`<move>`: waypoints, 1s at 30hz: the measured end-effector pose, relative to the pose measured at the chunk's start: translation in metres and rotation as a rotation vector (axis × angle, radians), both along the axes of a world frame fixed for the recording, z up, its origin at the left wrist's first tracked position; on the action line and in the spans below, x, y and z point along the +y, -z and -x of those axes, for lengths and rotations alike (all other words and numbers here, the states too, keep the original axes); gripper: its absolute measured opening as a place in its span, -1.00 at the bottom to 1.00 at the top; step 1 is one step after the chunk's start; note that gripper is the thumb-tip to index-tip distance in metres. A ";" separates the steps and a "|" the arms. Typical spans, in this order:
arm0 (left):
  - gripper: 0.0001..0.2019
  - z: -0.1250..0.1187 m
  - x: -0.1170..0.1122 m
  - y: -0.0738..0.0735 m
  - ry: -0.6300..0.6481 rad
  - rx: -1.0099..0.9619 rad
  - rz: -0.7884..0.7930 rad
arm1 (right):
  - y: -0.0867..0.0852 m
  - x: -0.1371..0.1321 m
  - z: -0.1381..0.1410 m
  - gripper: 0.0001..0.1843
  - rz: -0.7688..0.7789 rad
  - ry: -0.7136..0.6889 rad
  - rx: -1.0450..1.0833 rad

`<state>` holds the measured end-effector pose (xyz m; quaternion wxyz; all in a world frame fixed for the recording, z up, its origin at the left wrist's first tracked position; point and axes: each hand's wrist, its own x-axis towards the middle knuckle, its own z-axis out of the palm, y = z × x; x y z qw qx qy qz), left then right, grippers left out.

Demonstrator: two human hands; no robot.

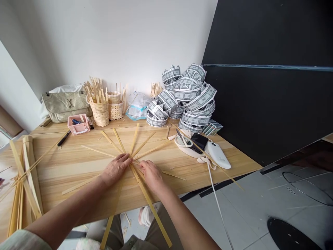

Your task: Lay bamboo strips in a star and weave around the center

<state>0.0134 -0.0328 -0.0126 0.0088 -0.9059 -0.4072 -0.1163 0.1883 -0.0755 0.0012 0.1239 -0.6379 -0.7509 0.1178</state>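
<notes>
Flat bamboo strips (152,206) cross at one middle point on the wooden table and fan out like spokes. Some of their ends reach over the near edge above my lap. My left hand (117,168) presses on the crossing from the left, its fingers close together over the strips. On the other side of the crossing, my right hand (151,175) has its fingers closed around a thin strip near the centre. The fingertips of both hands almost meet there, and they partly hide how the strips overlap.
A bamboo bundle (32,180) lies at left. Behind stand a handbag (65,104), a pink box (78,124), woven baskets (101,113) and patterned woven baskets (187,93). Scissors (183,140), a black phone (199,141) and a white power bank (218,155) lie right.
</notes>
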 end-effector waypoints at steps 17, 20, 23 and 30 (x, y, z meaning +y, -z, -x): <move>-0.83 -0.001 -0.002 -0.005 0.049 -0.016 -0.033 | -0.026 -0.033 0.001 -0.82 0.138 0.093 -0.082; -0.83 -0.001 -0.001 -0.003 0.051 -0.015 -0.035 | -0.025 -0.032 0.004 -0.81 0.111 0.108 -0.106; -0.83 -0.001 -0.001 -0.001 0.046 -0.023 -0.025 | -0.025 -0.033 0.007 -0.78 0.080 0.078 -0.172; -0.78 0.001 0.000 -0.003 0.037 0.008 0.026 | -0.016 -0.032 0.004 -0.74 -0.009 0.021 -0.148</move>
